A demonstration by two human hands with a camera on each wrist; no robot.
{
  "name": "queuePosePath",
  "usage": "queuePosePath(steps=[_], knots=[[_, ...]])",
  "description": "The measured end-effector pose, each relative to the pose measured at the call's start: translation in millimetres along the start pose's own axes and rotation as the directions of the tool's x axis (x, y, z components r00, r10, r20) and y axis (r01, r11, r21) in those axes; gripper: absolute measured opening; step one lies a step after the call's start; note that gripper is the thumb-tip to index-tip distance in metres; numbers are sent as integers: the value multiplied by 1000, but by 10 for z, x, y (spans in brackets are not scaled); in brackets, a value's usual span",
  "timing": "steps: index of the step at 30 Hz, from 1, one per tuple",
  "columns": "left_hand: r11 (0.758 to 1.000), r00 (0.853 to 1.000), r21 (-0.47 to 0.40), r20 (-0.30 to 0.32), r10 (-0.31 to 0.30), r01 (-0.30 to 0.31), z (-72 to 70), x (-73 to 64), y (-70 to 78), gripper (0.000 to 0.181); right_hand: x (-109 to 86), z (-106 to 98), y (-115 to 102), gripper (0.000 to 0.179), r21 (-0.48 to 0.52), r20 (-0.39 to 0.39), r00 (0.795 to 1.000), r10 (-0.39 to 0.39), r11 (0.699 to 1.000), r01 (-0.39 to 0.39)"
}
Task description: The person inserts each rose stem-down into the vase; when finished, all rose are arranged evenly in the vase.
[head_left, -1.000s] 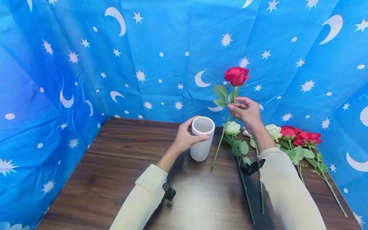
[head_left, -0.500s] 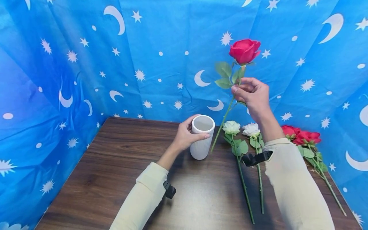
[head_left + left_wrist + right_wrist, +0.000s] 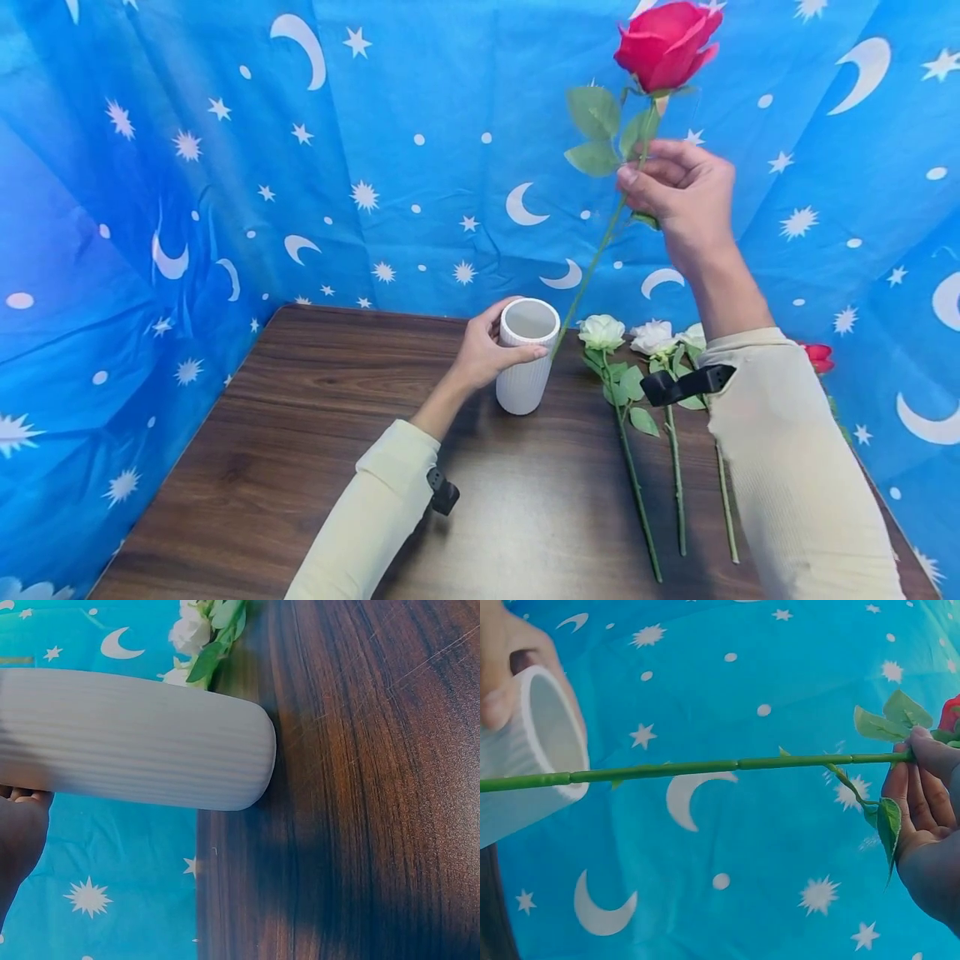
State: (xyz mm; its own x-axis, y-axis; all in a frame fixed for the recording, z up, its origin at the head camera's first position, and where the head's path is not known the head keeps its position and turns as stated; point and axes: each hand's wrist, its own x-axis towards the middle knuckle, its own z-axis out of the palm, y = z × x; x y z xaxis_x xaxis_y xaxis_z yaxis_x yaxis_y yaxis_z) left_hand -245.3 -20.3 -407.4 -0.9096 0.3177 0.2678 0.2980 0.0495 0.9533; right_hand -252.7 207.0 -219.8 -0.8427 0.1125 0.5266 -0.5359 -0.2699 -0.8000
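Note:
A white ribbed vase (image 3: 522,379) stands upright on the dark wood table, its mouth facing up. My left hand (image 3: 483,350) grips it near the rim, thumb across the front. In the left wrist view the vase (image 3: 142,742) fills the left side, its base at the tabletop. High on the right, my right hand (image 3: 686,196) pinches the stem of a red rose (image 3: 667,48) just under its leaves. The stem (image 3: 597,254) slants down to the left, its lower end beside the vase's right side in the head view. In the right wrist view the stem (image 3: 697,768) crosses before the vase's mouth.
Several white roses (image 3: 602,333) lie on the table (image 3: 315,467) right of the vase, stems toward me. Another red rose (image 3: 819,358) shows behind the right sleeve, mostly hidden. A blue cloth (image 3: 420,100) with moons and stars hangs close behind the table and along both sides.
My right hand has lifted the red rose up and slightly right, so the stem's end has risen from near the tabletop to near the vase's upper part. The left hand and vase stay put.

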Motion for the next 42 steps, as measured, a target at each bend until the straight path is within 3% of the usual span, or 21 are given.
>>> queuePosePath(steps=[16,22,26,33,42], knots=[[1000,1000,-1,3,8,-8,16,42,-11,74,183,311,-302,19,24,46,998,-41,999,40],[1000,1000,14,3,5,-5,25,59,-14,74,227,399,-368,17,-47,58,989,-136,989,139],[1000,1000,14,3,0,0,22,67,-23,74,255,445,-370,17,-61,65,986,-155,985,158],[1000,1000,16,11,-19,19,7,71,-29,75,166,462,-196,20,-54,30,1000,2,999,0],[1000,1000,23,14,-15,15,-1,76,-16,74,-62,320,271,28,-176,107,994,28,984,-8]])
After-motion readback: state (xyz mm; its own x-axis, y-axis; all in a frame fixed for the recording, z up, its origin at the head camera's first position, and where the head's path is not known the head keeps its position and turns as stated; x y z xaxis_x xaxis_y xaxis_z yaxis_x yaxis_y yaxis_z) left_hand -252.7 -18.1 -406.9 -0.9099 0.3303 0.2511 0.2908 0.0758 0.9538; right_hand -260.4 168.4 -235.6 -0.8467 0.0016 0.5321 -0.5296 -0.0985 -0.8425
